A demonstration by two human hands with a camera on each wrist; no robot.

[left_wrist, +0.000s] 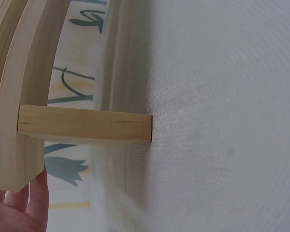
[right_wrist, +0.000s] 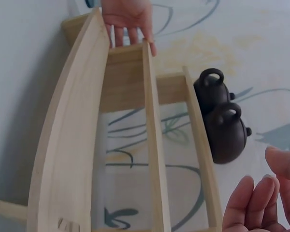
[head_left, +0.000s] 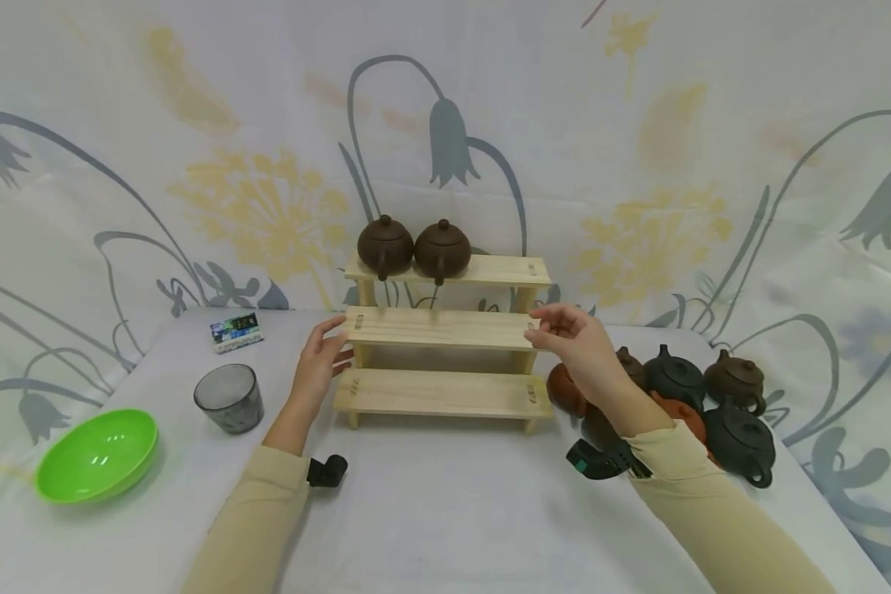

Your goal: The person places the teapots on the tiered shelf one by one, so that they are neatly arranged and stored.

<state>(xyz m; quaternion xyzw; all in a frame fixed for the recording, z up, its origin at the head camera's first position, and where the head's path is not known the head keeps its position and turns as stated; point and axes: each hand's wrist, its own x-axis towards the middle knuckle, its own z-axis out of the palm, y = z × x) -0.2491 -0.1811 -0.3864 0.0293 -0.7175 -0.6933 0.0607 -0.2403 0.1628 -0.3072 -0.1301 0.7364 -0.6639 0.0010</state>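
Note:
A three-tiered wooden shelf (head_left: 445, 394) stands in the middle of the white table. Two dark brown teapots (head_left: 386, 244) sit side by side on the left part of its top tier. My left hand (head_left: 316, 363) is at the left end of the middle tier, its fingers extended and touching the board's end. In the left wrist view, fingertips (left_wrist: 37, 200) show behind a board. By the right end of the middle tier is my right hand (head_left: 585, 356), fingers loosely bent. The right wrist view shows a gap between its thumb and fingers (right_wrist: 253, 205), with nothing held.
Several teapots, black (head_left: 742, 441), brown (head_left: 735, 379) and reddish (head_left: 564, 389), crowd the table right of the shelf, partly beneath my right forearm. On the left are a green bowl (head_left: 98, 456), a grey translucent cup (head_left: 230, 399) and a small box (head_left: 236, 332). A patterned cloth hangs behind.

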